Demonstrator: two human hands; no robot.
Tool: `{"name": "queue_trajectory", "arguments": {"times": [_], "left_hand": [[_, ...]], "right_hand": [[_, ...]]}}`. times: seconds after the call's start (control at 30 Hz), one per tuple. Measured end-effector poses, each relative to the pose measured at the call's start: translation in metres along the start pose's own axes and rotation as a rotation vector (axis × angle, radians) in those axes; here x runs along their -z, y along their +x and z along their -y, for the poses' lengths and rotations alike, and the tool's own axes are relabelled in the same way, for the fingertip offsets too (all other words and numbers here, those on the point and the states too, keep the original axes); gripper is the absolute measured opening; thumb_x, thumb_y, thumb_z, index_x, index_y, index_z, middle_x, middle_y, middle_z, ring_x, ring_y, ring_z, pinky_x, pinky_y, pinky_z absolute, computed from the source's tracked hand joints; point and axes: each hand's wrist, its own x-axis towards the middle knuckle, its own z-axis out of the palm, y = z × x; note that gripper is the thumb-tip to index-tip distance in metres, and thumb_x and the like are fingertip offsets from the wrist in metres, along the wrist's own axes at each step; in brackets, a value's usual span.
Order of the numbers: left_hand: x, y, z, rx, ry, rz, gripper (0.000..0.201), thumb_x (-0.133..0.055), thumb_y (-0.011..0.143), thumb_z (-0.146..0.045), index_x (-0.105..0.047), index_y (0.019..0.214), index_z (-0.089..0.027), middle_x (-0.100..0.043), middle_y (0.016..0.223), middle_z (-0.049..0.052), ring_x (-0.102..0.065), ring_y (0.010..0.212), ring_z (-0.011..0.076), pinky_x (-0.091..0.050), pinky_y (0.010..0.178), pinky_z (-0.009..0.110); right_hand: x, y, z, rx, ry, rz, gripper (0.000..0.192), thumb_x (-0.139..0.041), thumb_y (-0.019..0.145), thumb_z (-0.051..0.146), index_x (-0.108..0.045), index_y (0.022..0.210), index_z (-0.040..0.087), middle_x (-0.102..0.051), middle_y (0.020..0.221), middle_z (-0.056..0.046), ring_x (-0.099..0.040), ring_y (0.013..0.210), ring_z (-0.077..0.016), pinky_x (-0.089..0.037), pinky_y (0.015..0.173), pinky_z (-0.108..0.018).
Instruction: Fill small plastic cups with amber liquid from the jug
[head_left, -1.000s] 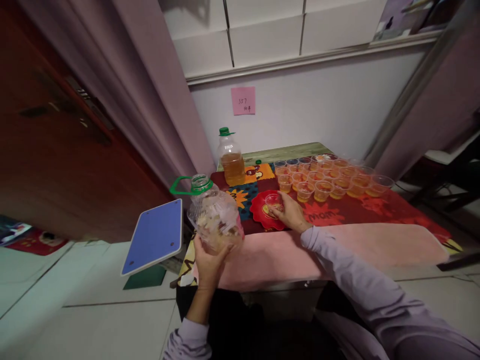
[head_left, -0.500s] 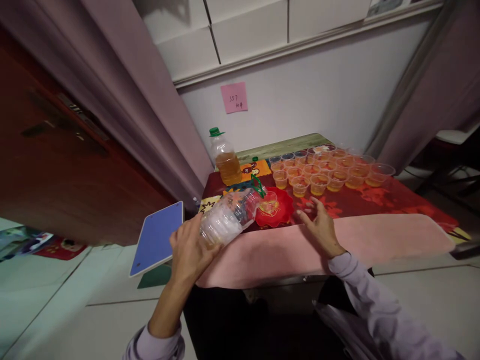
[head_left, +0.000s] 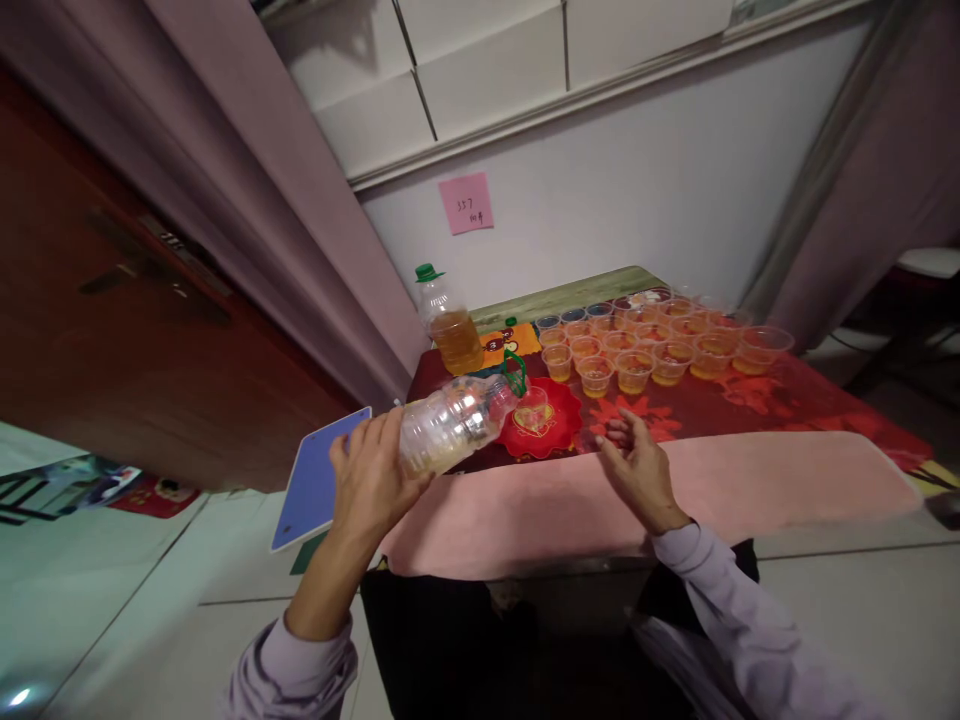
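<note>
My left hand (head_left: 371, 465) is closed round the base of a clear plastic bottle (head_left: 450, 425). The bottle leans far over to the right, a little pale yellow liquid lying along its lower side. Its neck, with a green handle ring (head_left: 514, 372), points over a red scalloped plate (head_left: 551, 445). Something clear shows on the plate under the neck, possibly a cup; its outline is too faint to be sure. Just right of the plate hovers my right hand (head_left: 640, 475), fingers apart and nothing in them. Beyond it stand rows of clear plastic cups (head_left: 634, 372) with amber liquid.
A second bottle (head_left: 456, 338), green-capped and partly full of amber liquid, stands at the table's back left. A loose green cap (head_left: 511, 322) lies near it. A pink cloth strip (head_left: 517, 520) runs along the front edge. To the left is a blue board (head_left: 304, 490).
The held bottle has swung nearer level, and its liquid now spreads along the lower side. My left hand has risen slightly. My right hand has shifted a little down, still apart from the plate.
</note>
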Motion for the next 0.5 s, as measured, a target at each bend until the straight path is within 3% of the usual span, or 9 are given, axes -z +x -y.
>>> {"name": "queue_trajectory", "arguments": {"times": [0.5], "left_hand": [[0.015, 0.008, -0.011, -0.043, 0.089, 0.030, 0.078, -0.079, 0.081, -0.033, -0.056, 0.155, -0.019, -0.070, 0.150, 0.023, -0.059, 0.141, 0.0466, -0.036, 0.121, 0.066]], "right_hand": [[0.001, 0.000, -0.001, 0.002, 0.007, 0.017, 0.074, -0.072, 0.092, 0.064, -0.060, 0.148, 0.017, -0.080, 0.126, -0.020, -0.080, 0.107, -0.0333, -0.065, 0.103, -0.060]]}}
